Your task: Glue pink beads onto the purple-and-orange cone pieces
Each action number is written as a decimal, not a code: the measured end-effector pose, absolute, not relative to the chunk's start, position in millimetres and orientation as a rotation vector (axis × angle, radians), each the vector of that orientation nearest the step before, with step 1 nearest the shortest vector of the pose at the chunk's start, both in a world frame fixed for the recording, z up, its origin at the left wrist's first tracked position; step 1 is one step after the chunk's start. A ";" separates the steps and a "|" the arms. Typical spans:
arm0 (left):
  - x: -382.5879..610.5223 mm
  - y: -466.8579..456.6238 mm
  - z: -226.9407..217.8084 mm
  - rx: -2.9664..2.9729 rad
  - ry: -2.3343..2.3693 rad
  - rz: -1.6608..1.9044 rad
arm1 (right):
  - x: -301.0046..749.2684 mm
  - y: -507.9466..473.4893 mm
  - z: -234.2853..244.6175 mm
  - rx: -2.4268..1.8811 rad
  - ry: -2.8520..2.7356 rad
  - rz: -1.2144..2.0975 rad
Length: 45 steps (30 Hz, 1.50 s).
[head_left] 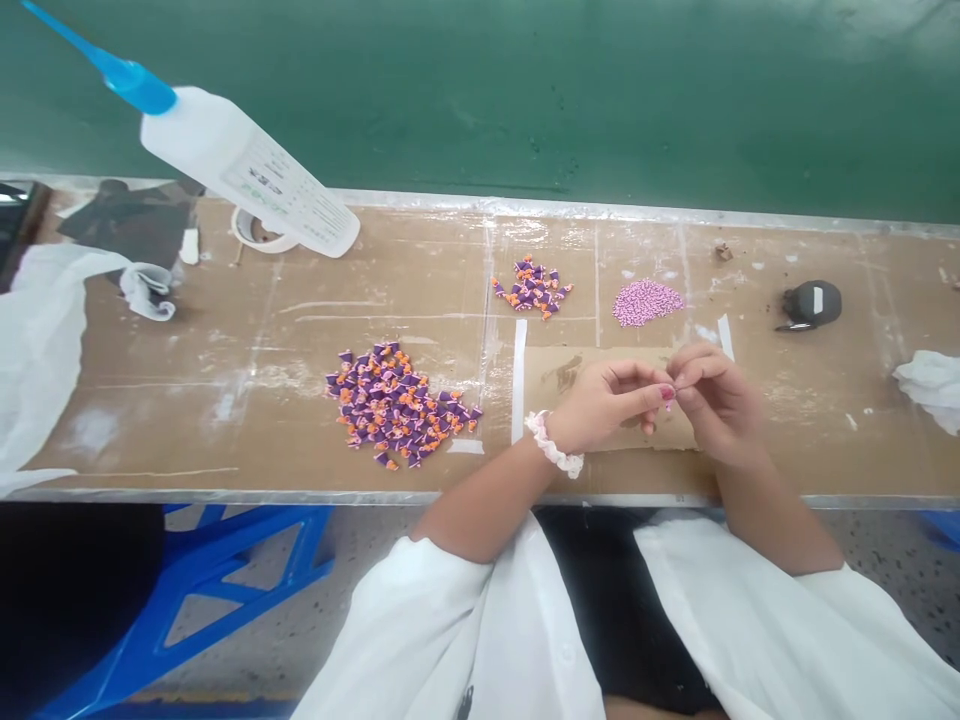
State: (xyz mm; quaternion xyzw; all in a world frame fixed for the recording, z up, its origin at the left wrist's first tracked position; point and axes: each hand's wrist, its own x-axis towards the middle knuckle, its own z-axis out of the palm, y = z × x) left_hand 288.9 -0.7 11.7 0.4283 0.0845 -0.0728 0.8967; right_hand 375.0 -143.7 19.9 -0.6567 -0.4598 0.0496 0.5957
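Observation:
My left hand (616, 402), with a white scrunchie (555, 446) round its wrist, meets my right hand (716, 402) above a taped-down sheet of brown card (544, 410). Both are closed in a pinch, fingertips touching. A tiny pink bit shows between them, too small to name. Just beyond the hands lies a heap of small pink pieces (648, 302). To its left is a small pile of purple and orange cone-shaped pieces (534, 290). A larger pile of the same pieces (397, 405) spreads to the left of my left hand.
A white squeeze bottle with a blue nozzle (247, 170) leans at the back left, by a tape roll (259, 232). White cloth (41, 350) lies at far left. A black object (814, 304) and white tissue (934, 385) are at right. A blue stool (240, 590) stands below.

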 end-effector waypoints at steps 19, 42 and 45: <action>282.9 -3.0 19.4 1.234 0.062 0.156 | 371.7 -146.6 18.6 -1.504 -1.083 0.026; 288.1 -5.5 4.7 1.806 -0.298 0.895 | 371.8 -146.6 25.9 -1.445 -1.156 0.111; 288.9 -4.1 3.5 1.835 -0.327 0.917 | 372.5 -147.2 27.3 -1.466 -1.179 0.118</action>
